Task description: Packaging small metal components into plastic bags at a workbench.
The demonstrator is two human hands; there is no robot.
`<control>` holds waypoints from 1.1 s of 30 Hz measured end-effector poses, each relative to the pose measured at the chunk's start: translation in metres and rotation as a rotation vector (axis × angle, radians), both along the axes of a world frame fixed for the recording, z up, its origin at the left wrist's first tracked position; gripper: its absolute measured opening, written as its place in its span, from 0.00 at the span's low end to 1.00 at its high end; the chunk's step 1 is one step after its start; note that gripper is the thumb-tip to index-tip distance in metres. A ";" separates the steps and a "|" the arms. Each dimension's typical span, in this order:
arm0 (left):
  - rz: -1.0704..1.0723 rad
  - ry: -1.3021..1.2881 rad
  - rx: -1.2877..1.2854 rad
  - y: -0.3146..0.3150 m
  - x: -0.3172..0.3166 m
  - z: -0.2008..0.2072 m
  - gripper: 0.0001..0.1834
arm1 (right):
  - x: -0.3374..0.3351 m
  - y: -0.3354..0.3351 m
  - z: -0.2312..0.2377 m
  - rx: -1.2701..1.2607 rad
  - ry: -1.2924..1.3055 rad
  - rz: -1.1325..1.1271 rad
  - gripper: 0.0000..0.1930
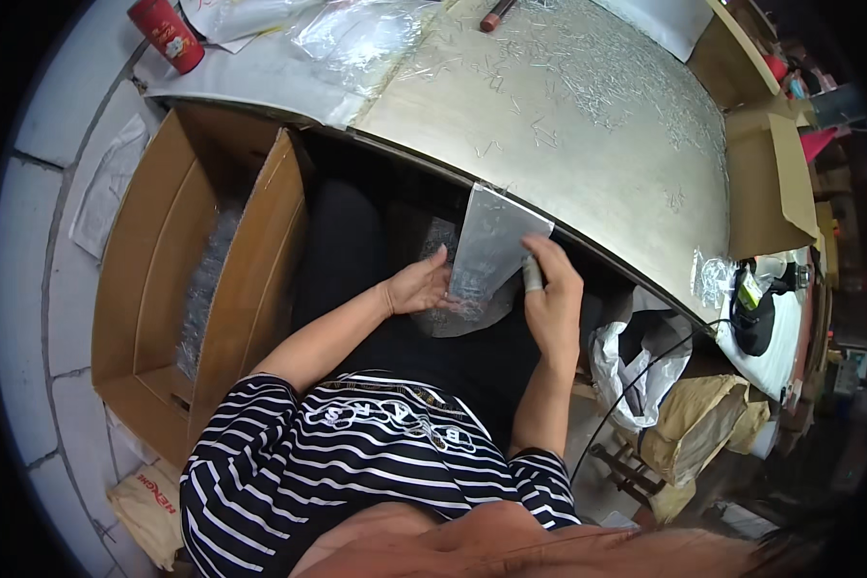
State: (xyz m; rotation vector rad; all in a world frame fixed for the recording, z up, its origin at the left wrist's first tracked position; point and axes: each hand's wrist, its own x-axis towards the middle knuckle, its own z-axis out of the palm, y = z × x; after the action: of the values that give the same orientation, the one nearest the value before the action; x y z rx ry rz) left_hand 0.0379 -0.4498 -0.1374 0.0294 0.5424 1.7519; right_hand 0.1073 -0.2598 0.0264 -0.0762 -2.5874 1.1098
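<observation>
Down in the head view, both hands meet over the person's lap, just below the curved front edge of the bench (588, 183). The left hand (420, 285) lies partly open, its thumb raised against the left edge of a flat, clear plastic packet (489, 249), glossy and rectangular, standing tilted with its top corner over the bench edge. The right hand (551, 289) pinches the packet's right edge between thumb and fingers; one finger wears a pale, smooth sleeve. Beneath the packet more crinkled clear film (462, 313) rests on the dark lap.

The bench top is dull, brushed metal, scattered with many thin, bright slivers, thickest toward its far right. At its far left stand a red cylindrical can (168, 33) and loose transparent bags (361, 34). To the person's left an open brown cardboard box (154, 289) sits on the pale tiled floor, shiny film packets stacked inside. To the right hang a white plastic bag (618, 371) and crumpled tan paper sacks (696, 424). The person wears a black-and-white striped shirt.
</observation>
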 end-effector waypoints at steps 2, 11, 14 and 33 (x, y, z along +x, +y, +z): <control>0.076 0.141 0.005 0.003 0.008 0.004 0.38 | 0.009 -0.005 -0.004 -0.080 -0.073 0.027 0.13; 0.102 0.869 -0.449 -0.001 0.023 -0.013 0.23 | 0.021 -0.051 -0.042 0.186 -0.422 0.402 0.10; 0.185 0.773 -0.321 0.018 0.031 -0.007 0.22 | 0.029 -0.036 -0.063 -0.086 -0.388 0.152 0.11; 0.246 0.692 0.067 0.015 0.028 0.028 0.17 | 0.028 -0.025 -0.032 -0.093 -0.464 0.133 0.10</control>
State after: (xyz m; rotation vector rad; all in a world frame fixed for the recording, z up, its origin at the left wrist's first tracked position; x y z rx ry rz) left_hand 0.0658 -0.4345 -0.1095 0.6586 1.0173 1.9865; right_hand 0.1351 -0.2844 -0.0060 -0.2076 -2.9779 1.4012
